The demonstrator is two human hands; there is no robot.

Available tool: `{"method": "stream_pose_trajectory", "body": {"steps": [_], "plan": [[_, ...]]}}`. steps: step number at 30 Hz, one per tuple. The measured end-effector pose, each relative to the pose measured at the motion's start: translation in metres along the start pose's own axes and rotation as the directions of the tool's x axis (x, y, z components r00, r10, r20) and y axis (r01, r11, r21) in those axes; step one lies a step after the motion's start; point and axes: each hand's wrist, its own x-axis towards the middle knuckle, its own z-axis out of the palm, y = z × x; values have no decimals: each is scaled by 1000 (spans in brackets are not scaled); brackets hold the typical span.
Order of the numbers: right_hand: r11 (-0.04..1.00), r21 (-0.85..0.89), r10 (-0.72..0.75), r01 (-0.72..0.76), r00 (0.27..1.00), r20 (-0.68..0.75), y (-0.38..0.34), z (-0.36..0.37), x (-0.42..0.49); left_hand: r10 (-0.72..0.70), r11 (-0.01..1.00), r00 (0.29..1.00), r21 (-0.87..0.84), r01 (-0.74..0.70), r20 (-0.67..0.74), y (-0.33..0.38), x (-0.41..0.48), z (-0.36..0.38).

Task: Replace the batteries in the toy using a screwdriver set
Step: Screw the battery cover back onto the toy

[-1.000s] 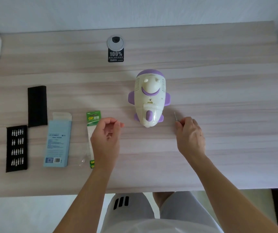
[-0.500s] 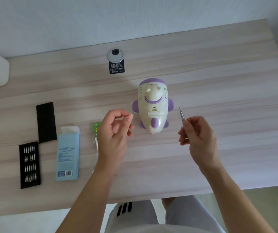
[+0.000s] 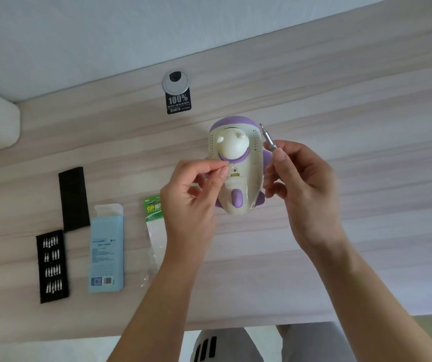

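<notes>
The right hand (image 3: pixel 303 184), right of centre, grips a thin silver screwdriver (image 3: pixel 268 138), its tip pointing up and left beside the toy's head. The left hand (image 3: pixel 191 194) pinches thumb and forefinger together over the toy (image 3: pixel 238 173); whether anything sits between them cannot be told. The white and purple toy lies on the wooden surface (image 3: pixel 366 231) at centre. Left of the left hand is a green pack (image 3: pixel 153 207) reading "GP", then a blue box (image 3: pixel 106 246) with unreadable print, a black lid (image 3: pixel 74 198) and a black bit tray (image 3: pixel 52 266). Above the toy, a black label (image 3: pixel 179 103) reads "100%" below a round grommet (image 3: pixel 175 82).
</notes>
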Motion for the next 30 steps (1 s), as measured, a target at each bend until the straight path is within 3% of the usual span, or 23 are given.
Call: {"method": "stream_pose_trajectory", "body": {"steps": [8,15,21,30], "plan": [[999,38,8,-10,998,56,11,7,11,-34,996,999,-79,33,-8,-8,-4,6],[1000,20,-4,3,999,54,12,9,15,-18,998,1000,-62,18,-1,-2,-2,9],[999,48,15,-18,998,66,10,10,15,13,999,999,51,-12,-30,-3,0,3],[996,71,42,-48,996,76,8,11,17,-44,998,998,43,42,47,0,6,-5]]}}
